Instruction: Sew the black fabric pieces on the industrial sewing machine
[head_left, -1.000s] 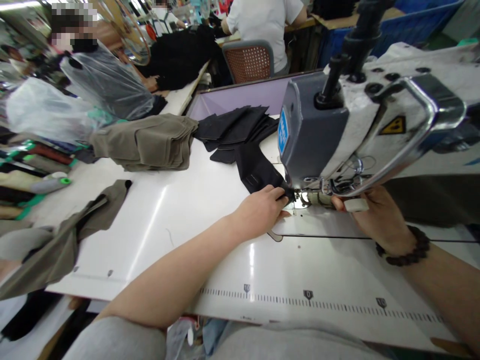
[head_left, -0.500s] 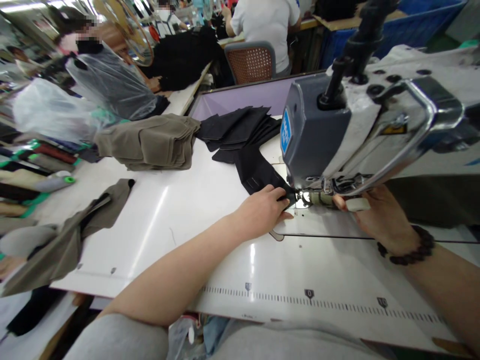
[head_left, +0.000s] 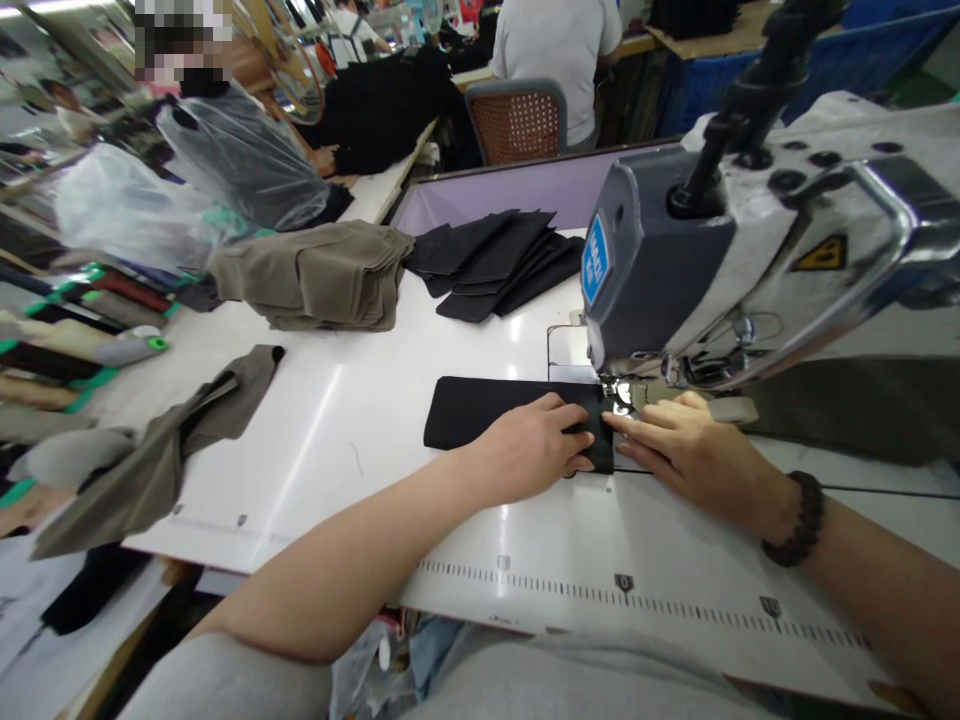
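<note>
A folded black fabric piece (head_left: 476, 405) lies flat on the white table, its right edge against the presser foot (head_left: 622, 392) of the sewing machine (head_left: 645, 250). My left hand (head_left: 529, 450) rests on that piece near its right end, fingers bent and pressed on the cloth, thumb at the near edge. Just in front of the presser foot, my right hand (head_left: 690, 450) has its fingers stretched out, index fingertip touching the fabric's right edge. Olive fabric (head_left: 847, 410) lies behind the right hand, under the machine arm.
A stack of olive fabric pieces (head_left: 315, 280) and a fan of black pieces (head_left: 502, 255) lie at the back of the table. At left are a loose olive piece (head_left: 165, 455) and thread cones (head_left: 112, 345). A co-worker (head_left: 551, 60) sits beyond a chair (head_left: 517, 120).
The black piece has come round from a slant to lie straight across the table, spread flat. My right hand has moved left, from beside the machine to the presser foot. The view has shifted slightly.
</note>
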